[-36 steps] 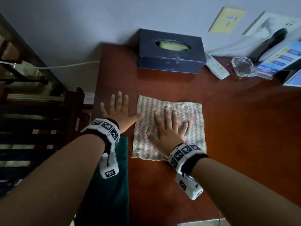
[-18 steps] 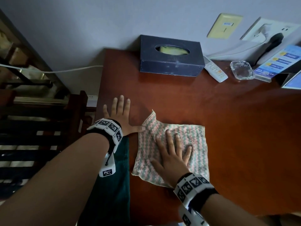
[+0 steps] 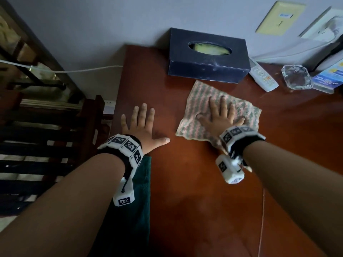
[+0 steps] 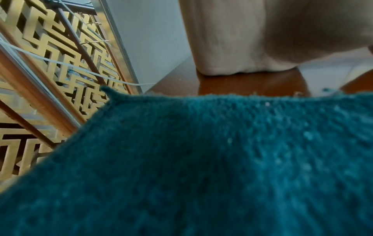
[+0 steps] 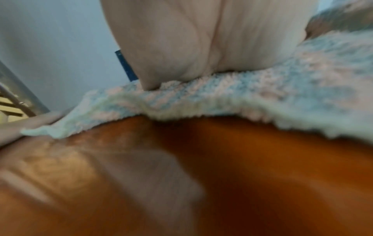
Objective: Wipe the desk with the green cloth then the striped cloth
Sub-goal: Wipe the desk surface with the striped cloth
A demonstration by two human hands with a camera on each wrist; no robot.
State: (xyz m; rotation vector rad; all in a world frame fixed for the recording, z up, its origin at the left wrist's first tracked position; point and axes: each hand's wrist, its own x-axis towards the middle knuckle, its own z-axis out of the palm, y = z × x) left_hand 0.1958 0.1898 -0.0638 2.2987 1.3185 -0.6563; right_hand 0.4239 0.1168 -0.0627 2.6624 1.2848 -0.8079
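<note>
The striped cloth (image 3: pixel 202 112), pink and green, lies spread on the reddish-brown desk (image 3: pixel 185 191) just in front of the tissue box. My right hand (image 3: pixel 220 115) presses flat on it with straight, spread fingers; the right wrist view shows the palm (image 5: pixel 201 39) bearing on the striped cloth (image 5: pixel 282 95). My left hand (image 3: pixel 141 125) rests flat on the bare desk near its left edge, fingers spread, holding nothing. The green cloth (image 3: pixel 137 201) lies folded along the desk's left front edge under my left forearm, and it fills the left wrist view (image 4: pixel 201 167).
A dark blue tissue box (image 3: pixel 207 54) stands at the back against the wall. To its right lie a white remote (image 3: pixel 263 76), a glass ashtray (image 3: pixel 297 76) and a blue leaflet (image 3: pixel 326 78). A dark wooden chair (image 3: pixel 46 145) stands left of the desk.
My right hand has pushed the striped cloth away from me and to the right, up to the tissue box. The left hand stays flat in the same spot.
</note>
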